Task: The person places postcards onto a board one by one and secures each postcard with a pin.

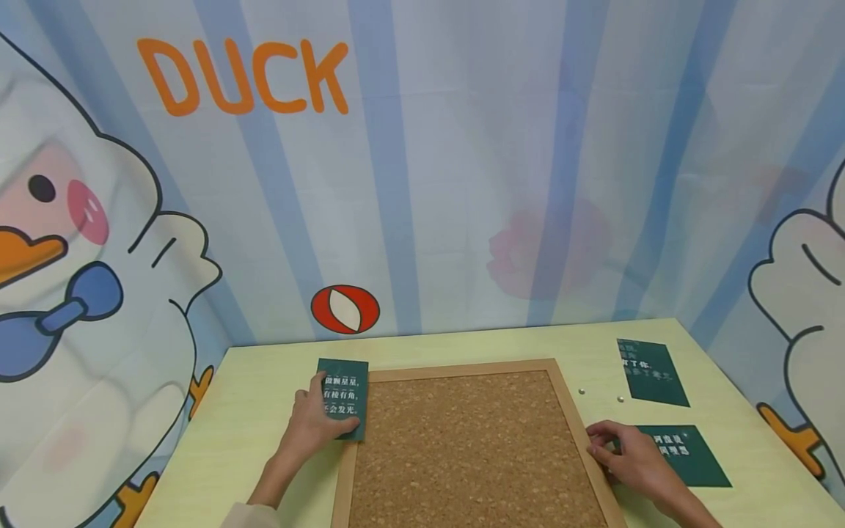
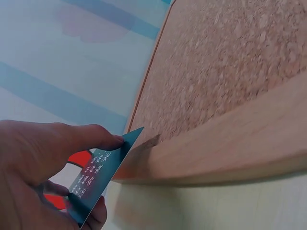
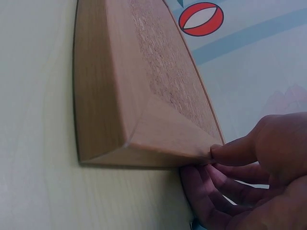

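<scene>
My left hand (image 1: 313, 424) holds a dark green card (image 1: 353, 389) printed with white Chinese characters. In the left wrist view the thumb lies along one edge of this card (image 2: 103, 167) and the other fingers support the opposite side. The card is at the upper left corner of a wood-framed corkboard (image 1: 472, 447), partly over its frame. At the board's right edge is my right hand (image 1: 630, 456), its fingers curled. The right wrist view shows its thumb (image 3: 235, 151) against the frame (image 3: 158, 129), with the other fingers beside the outer edge.
Two more green cards lie on the pale table (image 1: 264, 381) to the right: an upper card (image 1: 656, 374) and a lower card (image 1: 693, 462), partly behind my right hand. Near them are two small metallic pieces, one (image 1: 582, 391) left of the other (image 1: 620, 400). A duck-print curtain (image 1: 449, 183) stands behind.
</scene>
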Demonstrator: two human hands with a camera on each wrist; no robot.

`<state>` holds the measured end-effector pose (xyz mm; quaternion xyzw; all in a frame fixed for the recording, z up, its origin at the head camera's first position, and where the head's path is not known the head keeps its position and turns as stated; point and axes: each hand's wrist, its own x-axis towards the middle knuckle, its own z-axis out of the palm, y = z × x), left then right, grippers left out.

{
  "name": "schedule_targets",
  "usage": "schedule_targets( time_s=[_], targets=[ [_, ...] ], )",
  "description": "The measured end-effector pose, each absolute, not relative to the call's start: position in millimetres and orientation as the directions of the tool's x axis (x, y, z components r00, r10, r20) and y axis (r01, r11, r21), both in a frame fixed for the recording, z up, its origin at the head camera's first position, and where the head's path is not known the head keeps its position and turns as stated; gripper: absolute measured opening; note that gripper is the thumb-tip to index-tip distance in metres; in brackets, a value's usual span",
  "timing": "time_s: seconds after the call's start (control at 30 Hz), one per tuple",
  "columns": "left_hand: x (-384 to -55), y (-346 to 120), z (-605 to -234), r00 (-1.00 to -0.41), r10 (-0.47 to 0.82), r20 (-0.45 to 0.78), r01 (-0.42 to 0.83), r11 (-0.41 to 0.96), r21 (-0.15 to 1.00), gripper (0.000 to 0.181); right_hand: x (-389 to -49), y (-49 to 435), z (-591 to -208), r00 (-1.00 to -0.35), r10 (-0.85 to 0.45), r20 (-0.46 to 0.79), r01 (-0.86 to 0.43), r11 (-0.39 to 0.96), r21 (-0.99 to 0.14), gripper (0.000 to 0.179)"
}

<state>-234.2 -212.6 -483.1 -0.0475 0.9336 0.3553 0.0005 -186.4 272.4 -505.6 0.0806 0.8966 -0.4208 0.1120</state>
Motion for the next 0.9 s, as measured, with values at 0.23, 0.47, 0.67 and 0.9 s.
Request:
schedule_targets(
  time_s=[0.23, 0.47, 0.67, 0.9],
  targets=[
    [-234, -198, -487, -0.997, -0.063, -0.037, -0.071, 0.731, 0.679, 0.108, -187, 272, -506, -0.961, 0.052, -0.271, 0.243, 0.628, -0.739, 0.03],
    [-232, -182, -491, -0.999, -0.03, -0.042, -0.051, 0.731, 0.681, 0.106, -187, 272, -506, -0.961, 0.054, -0.271, 0.243, 0.631, -0.737, 0.03],
    [-229, -170, -493, -0.999, -0.015, -0.048, -0.044, 0.726, 0.687, 0.107, -187, 272, -506, -0.961, 0.056, -0.27, 0.242, 0.642, -0.727, 0.03],
    [-228, -159, -493, -0.999, 0.003, -0.039, -0.026, 0.712, 0.701, 0.107, -187, 272, -506, -0.96, 0.057, -0.274, 0.246, 0.639, -0.729, 0.03]
  ],
)
